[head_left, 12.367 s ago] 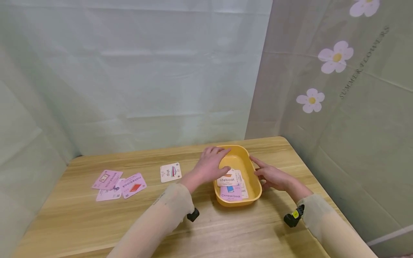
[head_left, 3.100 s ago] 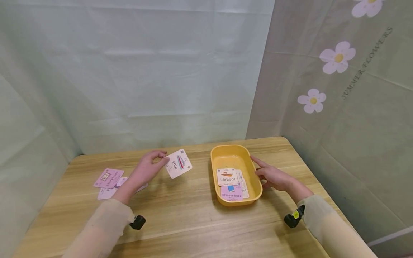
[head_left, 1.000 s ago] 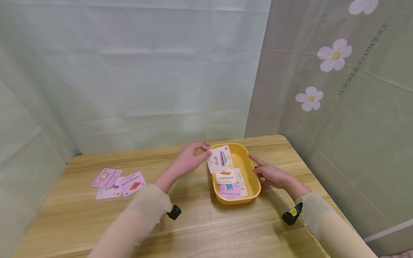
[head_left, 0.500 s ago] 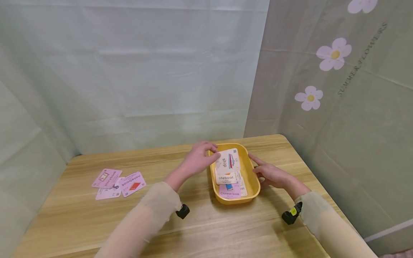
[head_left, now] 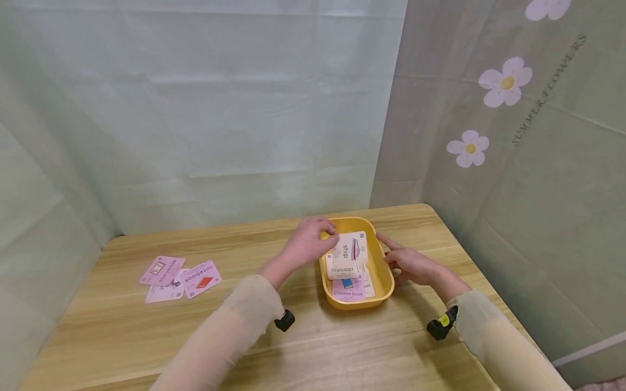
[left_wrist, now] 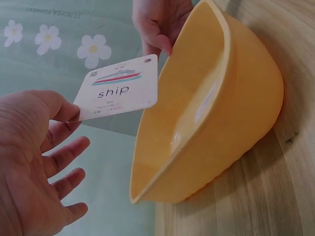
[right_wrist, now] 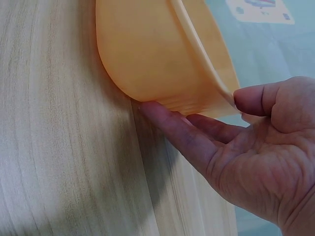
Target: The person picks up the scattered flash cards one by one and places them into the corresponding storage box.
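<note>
My left hand [head_left: 308, 242] pinches the white "ship" flashcard [left_wrist: 118, 91] by one edge between thumb and index finger, the other fingers spread loose. The card is over the yellow plastic basket [head_left: 359, 305] and overlaps the "lifeboat" flashcard [head_left: 342, 274] in the head view. Below that lies the purple "Chinese book" flashcard [head_left: 348, 294], with a further white card partly covered. At the basket's right side, my right hand [head_left: 413, 264] holds the wall, one fingertip at the rim and a longer finger [right_wrist: 182, 135] low against the outside.
Left on the wooden table [head_left: 146, 336] lie the purple "storybook" flashcard [head_left: 162, 270], the purple "notebook" flashcard [head_left: 201, 279] and a paler card [head_left: 163, 293] partly under them. Fabric curtains [head_left: 220, 108] stand behind the table and along both sides.
The left hand picked up the "ship" card from the table and carried it right; in the last second it moved farther over the basket. The right hand stays at the basket's side.
</note>
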Demonstrator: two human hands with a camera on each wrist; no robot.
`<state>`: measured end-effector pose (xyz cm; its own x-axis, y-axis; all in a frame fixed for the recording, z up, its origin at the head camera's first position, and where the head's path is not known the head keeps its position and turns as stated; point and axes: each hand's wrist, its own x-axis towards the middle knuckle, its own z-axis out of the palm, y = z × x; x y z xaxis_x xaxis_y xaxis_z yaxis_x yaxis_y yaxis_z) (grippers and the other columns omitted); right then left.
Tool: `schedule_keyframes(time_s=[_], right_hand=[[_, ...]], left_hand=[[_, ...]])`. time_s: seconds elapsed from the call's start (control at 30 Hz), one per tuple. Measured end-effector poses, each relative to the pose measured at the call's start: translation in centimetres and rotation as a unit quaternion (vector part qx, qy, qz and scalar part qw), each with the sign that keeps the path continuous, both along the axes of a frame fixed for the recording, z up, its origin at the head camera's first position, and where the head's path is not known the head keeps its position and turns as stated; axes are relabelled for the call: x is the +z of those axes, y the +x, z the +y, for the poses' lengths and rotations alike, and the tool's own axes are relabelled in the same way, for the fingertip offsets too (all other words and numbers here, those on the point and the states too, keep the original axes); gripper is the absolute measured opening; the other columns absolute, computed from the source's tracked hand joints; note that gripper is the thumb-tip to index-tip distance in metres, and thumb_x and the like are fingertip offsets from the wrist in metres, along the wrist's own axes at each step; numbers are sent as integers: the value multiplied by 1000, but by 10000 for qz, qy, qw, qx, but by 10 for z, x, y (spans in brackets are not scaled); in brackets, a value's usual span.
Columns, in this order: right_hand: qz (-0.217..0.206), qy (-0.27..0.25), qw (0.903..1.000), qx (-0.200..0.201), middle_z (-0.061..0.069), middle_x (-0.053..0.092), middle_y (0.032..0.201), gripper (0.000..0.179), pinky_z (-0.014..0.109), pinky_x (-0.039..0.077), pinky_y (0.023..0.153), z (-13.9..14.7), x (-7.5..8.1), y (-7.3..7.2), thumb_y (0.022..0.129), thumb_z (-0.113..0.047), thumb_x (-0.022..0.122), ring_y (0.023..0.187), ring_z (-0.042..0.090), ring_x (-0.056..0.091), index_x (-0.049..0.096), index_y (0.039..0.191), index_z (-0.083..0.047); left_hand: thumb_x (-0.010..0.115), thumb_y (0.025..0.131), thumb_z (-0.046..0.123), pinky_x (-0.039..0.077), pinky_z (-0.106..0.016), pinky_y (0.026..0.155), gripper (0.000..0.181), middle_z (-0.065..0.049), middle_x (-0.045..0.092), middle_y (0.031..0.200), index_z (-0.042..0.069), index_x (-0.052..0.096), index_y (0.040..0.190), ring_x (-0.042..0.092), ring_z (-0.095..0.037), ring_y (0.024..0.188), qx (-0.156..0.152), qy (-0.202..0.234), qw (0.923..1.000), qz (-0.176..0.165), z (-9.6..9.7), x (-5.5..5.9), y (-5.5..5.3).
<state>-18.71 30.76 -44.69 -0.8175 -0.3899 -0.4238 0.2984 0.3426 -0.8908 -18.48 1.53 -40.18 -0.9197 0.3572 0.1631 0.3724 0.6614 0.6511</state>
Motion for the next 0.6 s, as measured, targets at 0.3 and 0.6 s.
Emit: schedule_keyframes(time_s=[0.3, 0.6], right_hand=[[-27, 63, 10000, -24, 30, 26, 161, 74, 58, 55, 90, 0, 0, -1, 104, -8, 40, 135, 42, 47, 8, 166, -32], [-56, 35, 10000, -29, 29, 26, 161, 74, 58, 55, 91, 1, -1, -1, 104, -8, 39, 136, 42, 46, 7, 166, -33]], left_hand=[[64, 98, 29, 38, -47, 111, 18, -1, 67, 122, 17, 78, 100, 50, -31, 128, 89, -874, 9960, 172, 13, -6, -1], [64, 99, 31, 37, -46, 111, 18, -2, 67, 120, 19, 78, 100, 51, -28, 124, 78, -1465, 9892, 39, 32, -13, 3]])
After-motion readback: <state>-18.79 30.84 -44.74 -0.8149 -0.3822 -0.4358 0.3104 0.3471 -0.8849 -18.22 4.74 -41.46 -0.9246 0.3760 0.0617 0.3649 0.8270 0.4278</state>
